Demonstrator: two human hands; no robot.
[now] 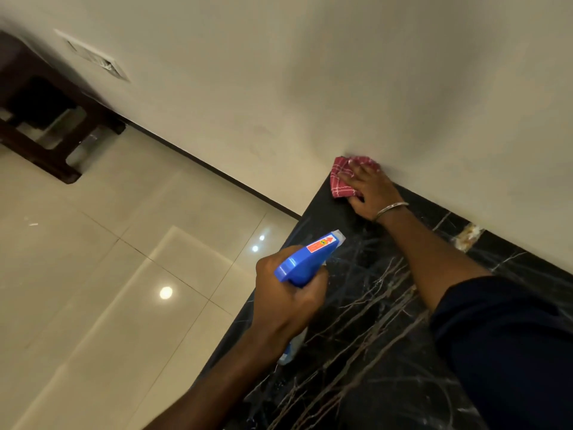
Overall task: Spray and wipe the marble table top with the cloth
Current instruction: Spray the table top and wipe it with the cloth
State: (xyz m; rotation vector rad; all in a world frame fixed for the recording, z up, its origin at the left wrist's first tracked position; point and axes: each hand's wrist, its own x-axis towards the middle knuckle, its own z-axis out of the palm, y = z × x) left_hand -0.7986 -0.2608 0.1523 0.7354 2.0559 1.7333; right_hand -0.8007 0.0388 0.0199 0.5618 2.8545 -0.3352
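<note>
- The red checked cloth (339, 185) lies at the far corner of the black marble worktop (387, 305), against the wall (341, 72).
- The right hand (369, 193) presses it flat with its fingers spread; a metal bangle (391, 209) circles the wrist.
- The left hand (285, 293) grips a blue spray bottle (307, 259) over the worktop's left edge, with the nozzle pointing toward the cloth.
- A glossy tiled floor (124, 274) lies beyond that edge.

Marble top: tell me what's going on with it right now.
A person is cleaning the black marble table top. The right hand presses a red checked cloth flat on the top's far corner, right against the wall. The left hand grips a blue spray bottle over the near edge, its nozzle aimed towards the cloth's end of the top.
</note>
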